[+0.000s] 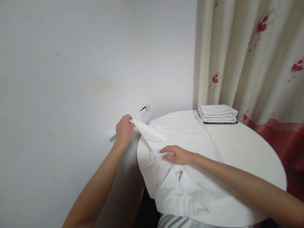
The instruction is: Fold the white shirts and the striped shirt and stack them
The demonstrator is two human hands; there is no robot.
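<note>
– So, where does the white shirt [185, 128] lie?
– Spread over the left part of the round white table [251, 158], its collar [190, 183] towards the person and some of the cloth hanging over the near left edge.
– And the hands, what are they doing?
– The left hand [124, 131] is closed in a pinch on the tip of a loose part of the shirt, probably a sleeve [148, 133]. It holds that tip raised, out past the table's edge and near the wall [90, 63].
– What about the right hand [179, 155]?
– It reaches across the shirt, fingers loosely curved, a gap showing between thumb and forefinger. The fingertips are at the lower end of the raised part; whether they pinch any cloth, one cannot tell.
– Anything else around?
– A folded white stack [218, 112] sits at the far side of the table, with a dark, patterned trim [219, 123] along its bottom edge. Behind it hangs a cream curtain [234, 63] with red flowers, and a socket [143, 112] shows low on the wall
</note>
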